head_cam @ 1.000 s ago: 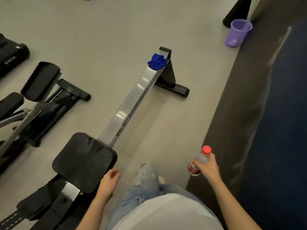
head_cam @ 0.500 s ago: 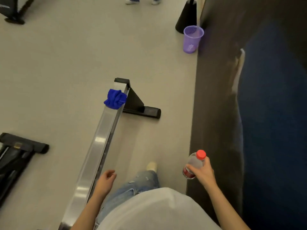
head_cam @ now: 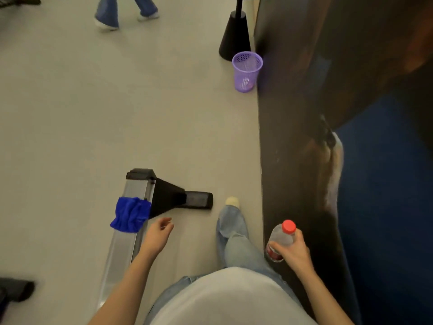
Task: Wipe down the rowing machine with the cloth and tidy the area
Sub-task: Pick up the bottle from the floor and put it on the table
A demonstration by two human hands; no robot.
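The cloth [head_cam: 131, 214] lies over the rail [head_cam: 117, 259] near its far end, with the left hand [head_cam: 157, 235] just right of it. The right hand [head_cam: 293, 254] holds a bottle [head_cam: 280, 239] beside the wall [head_cam: 304, 113] on the right. Far ahead, a basket [head_cam: 246, 71] stands by this wall, before a stand [head_cam: 235, 36].

Edges, hands and cloth are hiding parts of the scene.

The near end of the rail [head_cam: 121, 254] is disappearing under the left forearm [head_cam: 126, 285], and the blue cloth [head_cam: 131, 214] is covering a stretch of it. The right hand [head_cam: 293, 254] is hiding most of the red label on the bottle [head_cam: 281, 238]. The top edge is cutting off a passer-by's blurred legs [head_cam: 110, 12] and the black stand [head_cam: 235, 36]; the left edge is cropping a black machine part [head_cam: 14, 289]. The wall print [head_cam: 351, 160] is showing only as blur.
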